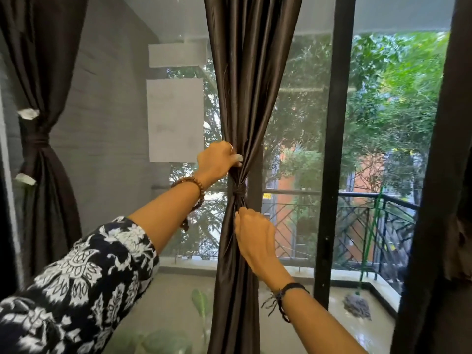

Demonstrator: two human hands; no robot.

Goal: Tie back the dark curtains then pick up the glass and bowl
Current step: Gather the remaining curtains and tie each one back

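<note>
Left hand [217, 159] grips the gathered middle curtain [245, 98] just above its knotted tie [238, 193], and the right hand [251, 231] pinches the folds just below that knot, so the dark satiny fabric is cinched into a narrow waist between them. Right of the hands there's open glass up to the black door frame [334, 149]; off to the left another dark curtain [38, 123] is already tied. Glass and bowl aren't in view.

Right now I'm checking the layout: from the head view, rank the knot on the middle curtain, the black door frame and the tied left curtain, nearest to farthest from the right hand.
1. Knot, just above the right hand.
2. Black door frame, to its right.
3. Tied left curtain, far left.
</note>
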